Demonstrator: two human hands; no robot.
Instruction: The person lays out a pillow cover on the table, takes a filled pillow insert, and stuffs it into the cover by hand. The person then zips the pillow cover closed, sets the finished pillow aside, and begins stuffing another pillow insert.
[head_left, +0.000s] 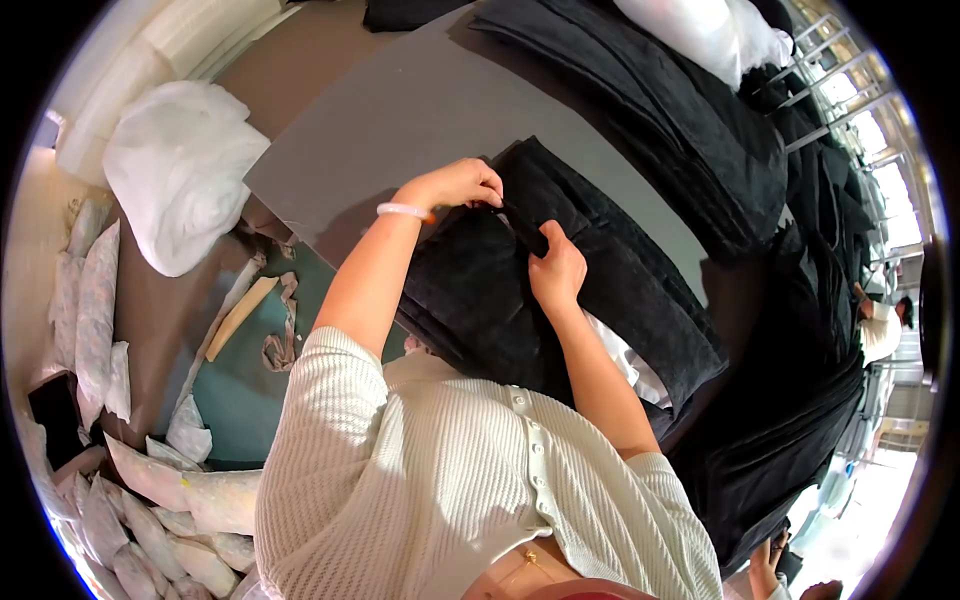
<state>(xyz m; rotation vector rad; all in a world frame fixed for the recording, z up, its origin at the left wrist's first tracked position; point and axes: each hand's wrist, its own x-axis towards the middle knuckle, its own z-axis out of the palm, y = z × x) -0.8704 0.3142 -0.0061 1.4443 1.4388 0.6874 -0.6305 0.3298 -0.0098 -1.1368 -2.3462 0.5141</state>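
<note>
Handling a narrow black strip (524, 230) over the folded black garment (475, 285) appears to be the step in hand. The garment lies on the near part of the grey worktop (390, 115), directly in front of the person's torso.

Grip status: the fingertips of the left grip (458, 185) are together, pinching the strip's upper end. The right grip (558, 270) is clamped around its lower end, fingers curled and thumb uppermost. Whether the strip is joined to the garment cannot be determined.

The next move is judged to call for a firm hold at both ends, light tension between them, and the garment lying flat beneath. Excess pull could drag the folds out of line.

Orientation: the strip's long axis slants from upper left, at the left grip, to lower right, at the right grip. The garment's right-hand folded section runs roughly parallel, its far end pointing away from the person and its near end toward the right elbow. A white patch (628, 362) shows beside the right forearm.
</note>
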